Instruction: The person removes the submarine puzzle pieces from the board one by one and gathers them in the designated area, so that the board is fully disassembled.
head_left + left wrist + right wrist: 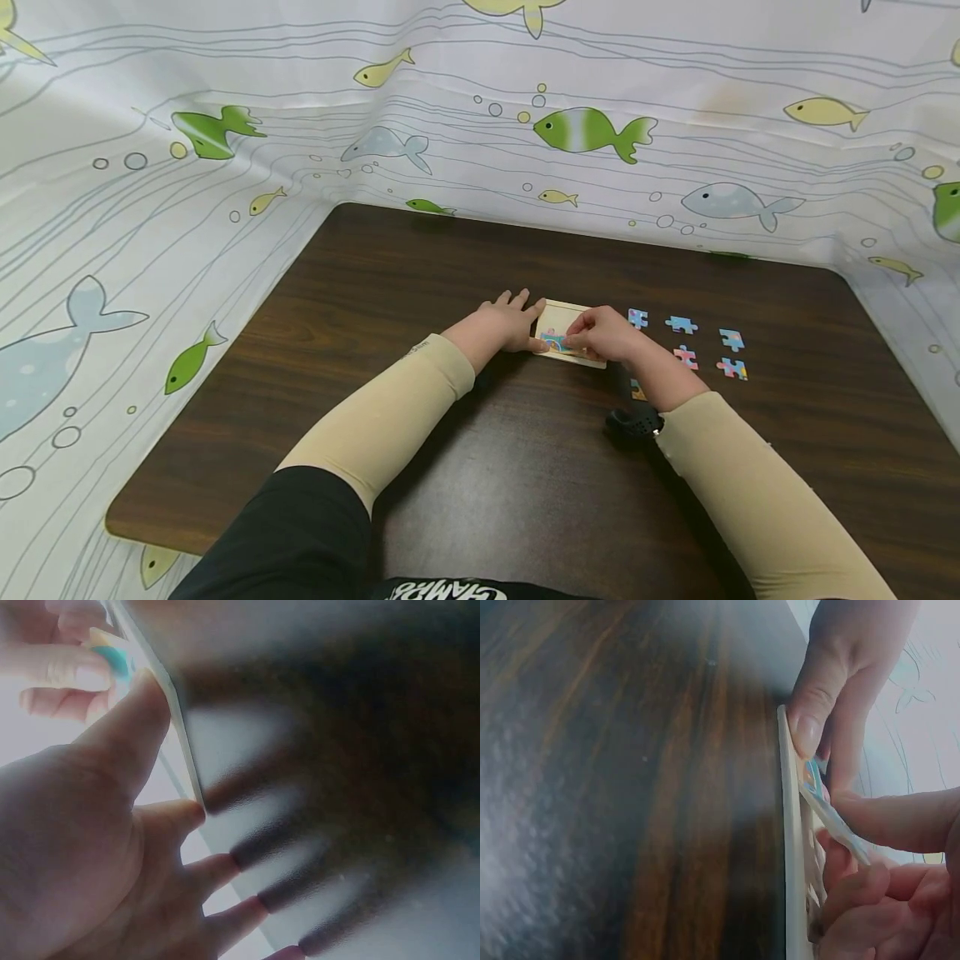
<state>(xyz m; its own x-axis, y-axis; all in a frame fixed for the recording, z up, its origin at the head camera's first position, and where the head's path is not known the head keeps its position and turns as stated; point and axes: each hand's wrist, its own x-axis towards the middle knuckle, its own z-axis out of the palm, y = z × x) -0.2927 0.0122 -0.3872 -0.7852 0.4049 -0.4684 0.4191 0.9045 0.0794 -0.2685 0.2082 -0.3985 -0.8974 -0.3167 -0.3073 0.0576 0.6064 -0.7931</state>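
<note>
A shallow light-wood puzzle tray (558,315) lies on the table in front of me. My left hand (512,323) spreads its fingers at the tray's left end, its thumb pressing on the near left corner and its forefinger touching the edge. My right hand (606,333) is over the tray and pinches a jigsaw piece (838,829) between thumb and fingers. In the right wrist view that piece is tilted above the tray's rim (789,825). Colourful pieces (552,342) are in the tray's near left part, beside the left thumb. My right hand partly hides the tray's inside.
Several loose jigsaw pieces (681,324) lie on the dark wooden table (465,250) to the right of the tray. One piece (637,389) is partly hidden under my right forearm, near a black wristband (636,422). A fish-patterned sheet (465,125) rises behind and beside the table.
</note>
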